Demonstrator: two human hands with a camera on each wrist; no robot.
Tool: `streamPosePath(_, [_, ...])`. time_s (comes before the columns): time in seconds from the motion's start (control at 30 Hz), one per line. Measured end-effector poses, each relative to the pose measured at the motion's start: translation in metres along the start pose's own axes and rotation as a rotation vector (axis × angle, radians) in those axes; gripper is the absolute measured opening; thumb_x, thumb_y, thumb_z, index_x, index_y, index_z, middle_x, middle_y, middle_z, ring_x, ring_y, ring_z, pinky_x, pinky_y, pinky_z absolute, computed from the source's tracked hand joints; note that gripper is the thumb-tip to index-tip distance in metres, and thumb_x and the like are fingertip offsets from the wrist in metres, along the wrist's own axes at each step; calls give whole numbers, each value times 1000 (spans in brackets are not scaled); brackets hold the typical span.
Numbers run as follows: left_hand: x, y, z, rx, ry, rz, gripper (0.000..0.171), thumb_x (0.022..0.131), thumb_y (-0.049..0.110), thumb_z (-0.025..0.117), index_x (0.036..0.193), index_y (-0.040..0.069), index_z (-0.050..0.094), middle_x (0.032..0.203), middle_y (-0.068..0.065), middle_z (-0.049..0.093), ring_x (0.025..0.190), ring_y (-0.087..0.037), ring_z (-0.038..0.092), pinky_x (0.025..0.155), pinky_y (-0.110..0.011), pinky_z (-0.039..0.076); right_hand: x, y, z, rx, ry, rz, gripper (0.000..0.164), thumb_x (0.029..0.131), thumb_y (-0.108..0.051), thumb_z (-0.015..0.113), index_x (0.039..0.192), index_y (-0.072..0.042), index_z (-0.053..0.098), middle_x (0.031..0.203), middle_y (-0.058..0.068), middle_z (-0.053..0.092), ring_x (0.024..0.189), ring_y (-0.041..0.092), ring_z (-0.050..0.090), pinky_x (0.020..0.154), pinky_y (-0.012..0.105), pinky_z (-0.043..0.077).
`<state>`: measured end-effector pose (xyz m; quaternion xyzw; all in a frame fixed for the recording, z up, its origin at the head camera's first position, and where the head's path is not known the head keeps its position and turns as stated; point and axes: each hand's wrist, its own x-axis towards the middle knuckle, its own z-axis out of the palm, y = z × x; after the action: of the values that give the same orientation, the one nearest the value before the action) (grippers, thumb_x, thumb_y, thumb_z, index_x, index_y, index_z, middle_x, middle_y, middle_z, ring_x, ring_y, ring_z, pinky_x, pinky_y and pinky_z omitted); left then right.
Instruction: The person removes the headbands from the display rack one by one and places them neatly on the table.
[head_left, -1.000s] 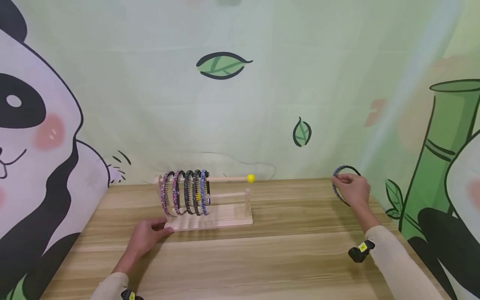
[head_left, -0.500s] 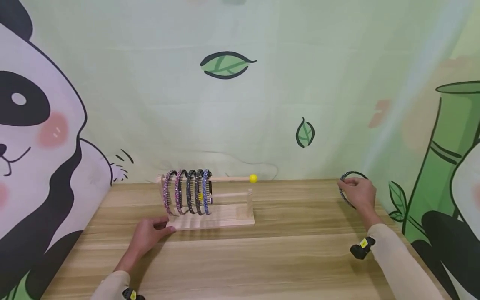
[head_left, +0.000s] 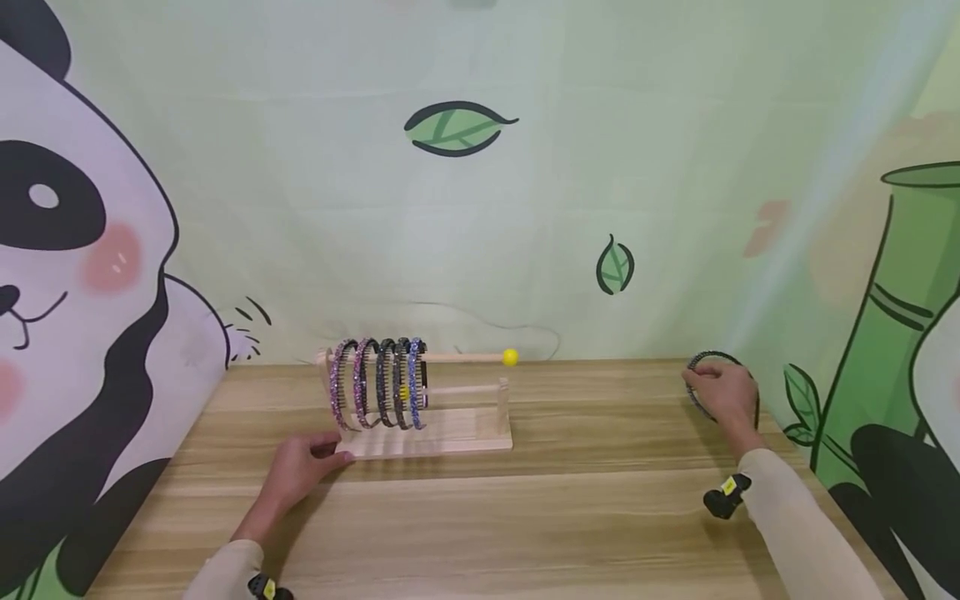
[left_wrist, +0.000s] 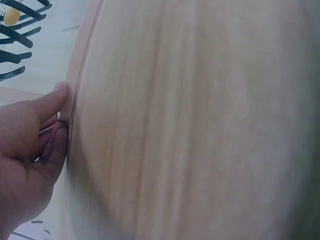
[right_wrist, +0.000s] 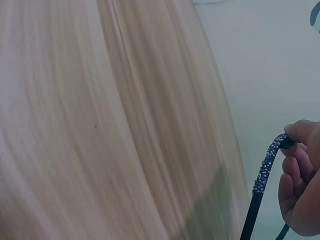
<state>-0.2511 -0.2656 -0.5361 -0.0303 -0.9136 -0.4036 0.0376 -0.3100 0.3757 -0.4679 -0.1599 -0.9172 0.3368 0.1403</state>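
Observation:
A wooden headband stand [head_left: 450,439] lies across the table at centre-left, with an upper rod tipped by a yellow ball [head_left: 510,357]. Several glittery toothed headbands hang on that rod: pink ones [head_left: 337,392] at the left, dark ones [head_left: 384,392] in the middle, a blue one [head_left: 415,392] outermost. My left hand [head_left: 300,468] grips the stand's near left corner, thumb [left_wrist: 59,92] against the base in the left wrist view. Far to the right, my right hand [head_left: 723,390] pinches a dark headband with blue-silver sequins [right_wrist: 267,162] between thumb and fingers, its ends pointing down.
A wood-grain table [head_left: 510,533] reaches back to a green cloth backdrop [head_left: 300,208] printed with pandas, leaves and bamboo. A lower rod [head_left: 465,389] runs beneath the upper one, with a short upright post [head_left: 503,408] at its right end.
My right hand has come down a little and slightly right with the sequined headband. The left hand stays at the stand's corner. The head view has shifted slightly.

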Motion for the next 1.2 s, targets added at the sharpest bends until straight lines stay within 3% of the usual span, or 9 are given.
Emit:
streamPosePath(0.17, [0, 1, 0, 8, -1, 2, 47, 88, 22, 82, 122, -7, 69, 123, -25, 69, 115, -40, 67, 99, -52, 53, 2, 8, 1, -31, 15, -14, 42, 97, -36, 68, 113, 2, 75, 116, 23, 73, 107, 42, 64, 85, 51, 52])
streamPosePath(0.5, [-1, 2, -1, 0, -9, 1, 48, 90, 22, 81, 124, -7, 68, 125, -25, 68, 119, -41, 65, 100, -53, 52, 5, 24, 7, -51, -11, 7, 42, 98, -35, 65, 114, 2, 75, 116, 23, 72, 110, 45, 61, 94, 55, 48])
streamPosePath(1.2, [0, 0, 0, 25, -6, 11, 45, 89, 22, 82, 123, -5, 70, 121, -23, 72, 111, -36, 69, 94, -50, 56, 2, 41, 23, -102, 16, -2, 35, 95, -28, 71, 104, 5, 76, 104, 24, 75, 98, 44, 66, 82, 52, 51])
